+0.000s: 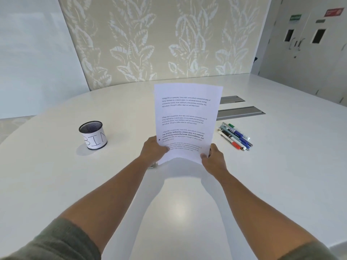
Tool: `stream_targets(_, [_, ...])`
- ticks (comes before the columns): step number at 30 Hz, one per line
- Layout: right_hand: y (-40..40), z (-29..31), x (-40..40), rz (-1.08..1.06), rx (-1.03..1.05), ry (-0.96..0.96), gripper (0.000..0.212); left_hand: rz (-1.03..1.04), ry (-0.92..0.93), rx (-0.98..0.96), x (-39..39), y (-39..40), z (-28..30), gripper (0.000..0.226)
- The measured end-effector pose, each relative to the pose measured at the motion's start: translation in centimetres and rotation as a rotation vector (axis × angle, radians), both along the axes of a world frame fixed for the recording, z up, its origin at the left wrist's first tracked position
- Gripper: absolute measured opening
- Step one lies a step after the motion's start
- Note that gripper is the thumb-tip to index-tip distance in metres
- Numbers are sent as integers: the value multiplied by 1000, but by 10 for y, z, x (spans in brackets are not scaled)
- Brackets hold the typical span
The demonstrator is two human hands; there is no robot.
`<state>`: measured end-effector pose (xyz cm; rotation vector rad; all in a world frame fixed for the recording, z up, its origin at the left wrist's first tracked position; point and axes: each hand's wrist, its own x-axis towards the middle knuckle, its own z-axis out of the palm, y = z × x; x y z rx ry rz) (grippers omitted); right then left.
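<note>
A person's left hand (153,150) and right hand (212,156) pinch a printed sheet (185,117) by its lower corners, holding it upright above a white table (281,175); a mesh cup (93,135) stands left, pens (235,136) lie right.

Both bare forearms extend forward and converge toward the midline. The left hand (153,150) and right hand (213,156), raised at level height, each pinch a lower corner of the sheet (185,117), thumbs on its near face.
</note>
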<state>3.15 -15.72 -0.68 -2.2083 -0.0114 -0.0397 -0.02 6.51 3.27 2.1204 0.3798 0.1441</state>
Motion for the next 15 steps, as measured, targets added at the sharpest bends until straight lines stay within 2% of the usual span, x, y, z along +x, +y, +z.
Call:
stream_targets(6, [0,-2,6,3,-22,57,16,-50,153,81,-1,4,-4,14])
stream_targets(7, [1,0,8,1,-10,52,15,-62,151,106,-1,5,-1,11])
stream_targets(10, [5,9,13,-25,38,33,14,-80,116,83,5,10,4,29])
stream_targets(15, [16,23,32,-59,152,-10,26,-83,45,23,18,20,12,17])
